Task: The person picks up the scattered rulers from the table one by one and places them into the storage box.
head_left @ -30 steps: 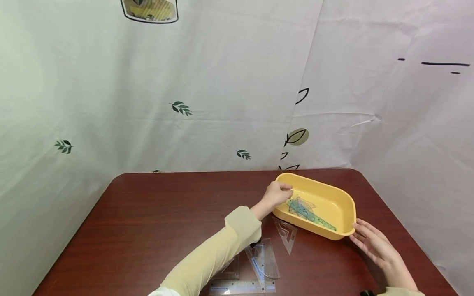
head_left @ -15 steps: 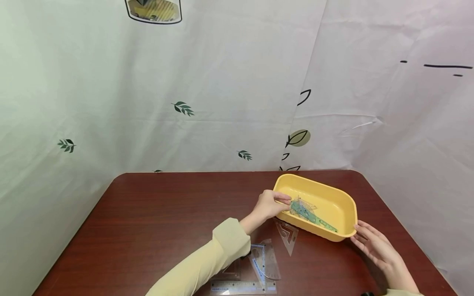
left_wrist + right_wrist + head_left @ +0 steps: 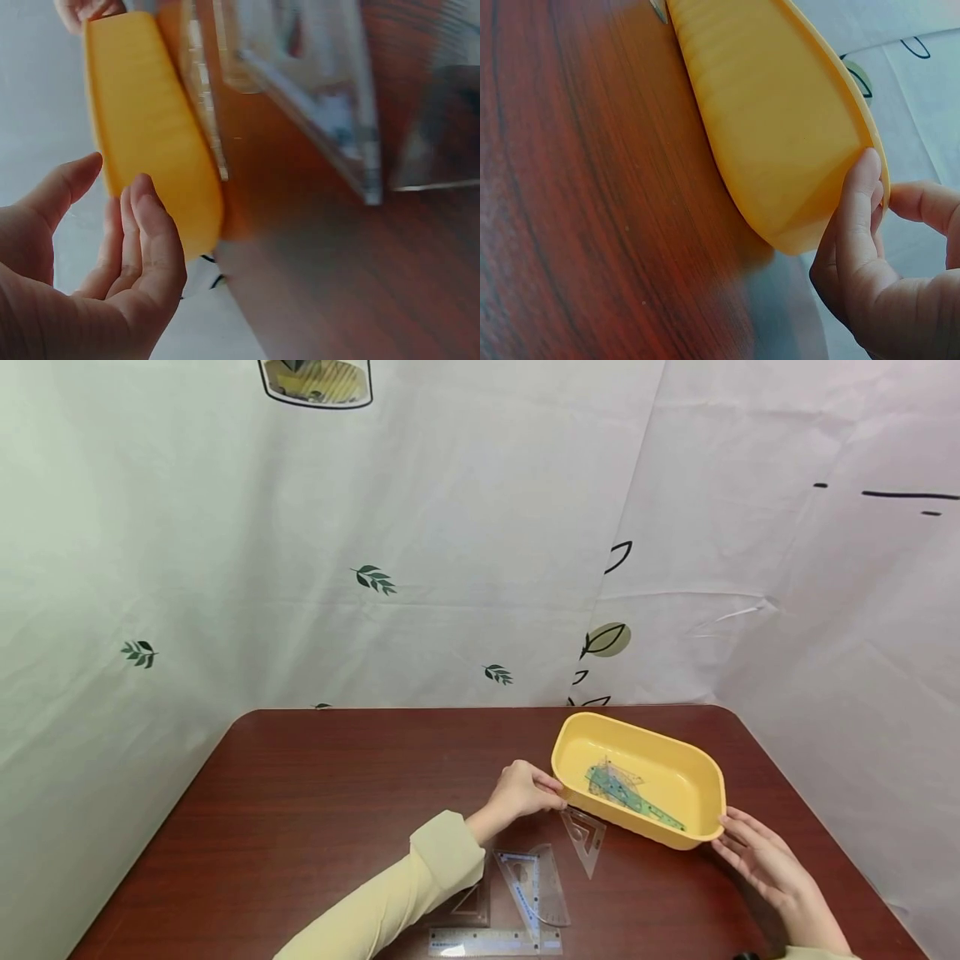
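Note:
A yellow plastic basin stands at the right of the table. Inside lie a green set square and other overlapping see-through pieces. My right hand pinches its near right rim, thumb on one side and fingers on the other. Just outside the basin's left end, my left hand has thumb and fingers apart, nothing visible between them. Close to its fingertips lies a clear set square. Nearer me are a blue-marked set square, a clear protractor and a straight ruler.
Another clear set square lies partly behind the left sleeve. The dark red wooden table reaches back to a white patterned cloth, which also hangs at both sides.
My left hand has come out from over the basin, moving left and toward me to beside its wall. The right hand stays on the rim.

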Demonstrator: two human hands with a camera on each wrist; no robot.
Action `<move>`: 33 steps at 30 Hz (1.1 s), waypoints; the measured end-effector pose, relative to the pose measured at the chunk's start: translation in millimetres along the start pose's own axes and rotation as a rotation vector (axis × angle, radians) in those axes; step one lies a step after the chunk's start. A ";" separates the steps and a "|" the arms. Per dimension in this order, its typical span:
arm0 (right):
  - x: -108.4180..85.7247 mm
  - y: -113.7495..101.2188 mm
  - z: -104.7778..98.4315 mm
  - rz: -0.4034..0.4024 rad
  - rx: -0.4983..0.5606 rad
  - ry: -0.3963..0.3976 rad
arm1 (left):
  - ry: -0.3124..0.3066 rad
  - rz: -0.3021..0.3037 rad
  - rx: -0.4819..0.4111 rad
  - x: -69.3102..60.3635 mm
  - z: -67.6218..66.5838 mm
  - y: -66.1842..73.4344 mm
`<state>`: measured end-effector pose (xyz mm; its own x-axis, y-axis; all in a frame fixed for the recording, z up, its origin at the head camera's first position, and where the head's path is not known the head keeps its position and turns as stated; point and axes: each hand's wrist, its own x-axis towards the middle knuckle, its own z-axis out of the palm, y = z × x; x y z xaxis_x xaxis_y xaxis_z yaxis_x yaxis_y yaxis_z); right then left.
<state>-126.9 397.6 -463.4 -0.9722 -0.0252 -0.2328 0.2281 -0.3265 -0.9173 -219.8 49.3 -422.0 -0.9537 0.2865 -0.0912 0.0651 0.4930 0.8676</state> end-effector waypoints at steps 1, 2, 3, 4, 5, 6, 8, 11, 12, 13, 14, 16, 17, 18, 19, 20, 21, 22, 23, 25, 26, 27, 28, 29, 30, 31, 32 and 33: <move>0.0 0.0 0.1 0.000 0.000 0.001 | -0.002 -0.014 -0.003 0.0 0.2 -2.2; -0.1 0.0 0.2 0.001 -0.002 0.003 | -0.004 -0.021 -0.002 0.0 0.7 -4.8; -0.1 0.0 0.2 0.002 -0.003 0.006 | -0.006 -0.023 0.005 0.1 1.4 -7.1; -0.1 0.2 0.1 0.001 -0.003 0.007 | -0.006 -0.023 0.016 0.1 2.2 -8.9; -0.2 0.1 0.1 0.003 -0.005 0.011 | -0.005 -0.019 0.033 0.3 3.3 -10.4; -0.2 0.0 0.2 0.005 -0.008 0.015 | -0.006 -0.012 0.052 0.6 4.4 -11.5; -0.3 -0.1 0.1 0.010 -0.014 0.024 | -0.007 0.008 0.094 1.3 7.0 -13.1; 0.0 -0.1 0.4 0.012 -0.019 0.028 | -0.008 0.023 0.166 3.0 10.6 -13.2; 0.2 0.0 0.6 0.011 -0.018 0.026 | -0.007 0.031 0.185 3.7 11.7 -13.4; 0.3 0.1 0.7 0.010 -0.016 0.022 | -0.005 0.035 0.203 4.5 12.9 -13.9; 0.4 0.2 0.9 0.008 -0.014 0.018 | -0.003 0.038 0.220 5.2 14.1 -14.6; 0.6 0.4 1.2 0.005 -0.009 0.012 | 0.002 0.047 0.245 6.7 15.9 -15.8; 0.7 0.4 1.4 0.003 -0.009 0.009 | 0.008 0.050 0.260 7.2 16.6 -16.2; 0.8 0.3 1.6 0.004 -0.008 0.010 | 0.015 0.053 0.277 7.3 17.2 -16.7; 0.8 0.2 1.8 0.005 -0.011 0.012 | 0.022 0.055 0.295 7.7 17.9 -17.1; 0.8 0.0 2.1 0.006 -0.013 0.016 | 0.030 0.061 0.308 7.9 18.5 -17.5; 0.8 -0.1 2.2 0.008 -0.018 0.021 | 0.041 0.071 0.327 8.2 19.4 -18.0; 0.8 -0.3 2.4 0.010 -0.022 0.026 | 0.052 0.079 0.349 8.5 20.3 -18.7; 0.7 -0.5 2.5 0.012 -0.025 0.029 | 0.066 0.090 0.374 8.9 21.4 -19.3; 0.5 -0.8 2.6 0.015 -0.028 0.034 | 0.091 0.117 0.431 9.5 24.0 -20.3; 0.4 -0.9 2.6 0.016 -0.027 0.035 | 0.101 0.130 0.466 9.6 25.4 -20.8; 0.3 -0.9 2.4 0.015 -0.027 0.034 | 0.112 0.143 0.507 9.7 26.9 -21.3; 0.2 -0.9 2.3 0.014 -0.024 0.031 | 0.119 0.154 0.542 9.6 28.0 -21.5; 0.1 -0.8 2.2 0.013 -0.022 0.029 | 0.126 0.166 0.573 9.2 29.1 -21.5; 0.0 -0.8 2.1 0.012 -0.019 0.028 | 0.129 0.174 0.602 8.8 29.9 -21.4; 0.0 -0.7 1.9 0.011 -0.018 0.027 | 0.129 0.180 0.626 8.4 30.5 -21.6; -0.1 -0.5 1.8 0.010 -0.018 0.027 | 0.127 0.185 0.644 8.0 30.7 -21.5; -0.1 -0.4 1.7 0.011 -0.019 0.028 | 0.123 0.187 0.656 7.5 30.5 -21.4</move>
<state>-127.1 396.1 -462.5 -0.9678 -0.0023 -0.2518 0.2402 -0.3080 -0.9206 -219.4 66.0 -456.1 -0.9330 0.3389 0.1208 0.3587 0.8503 0.3852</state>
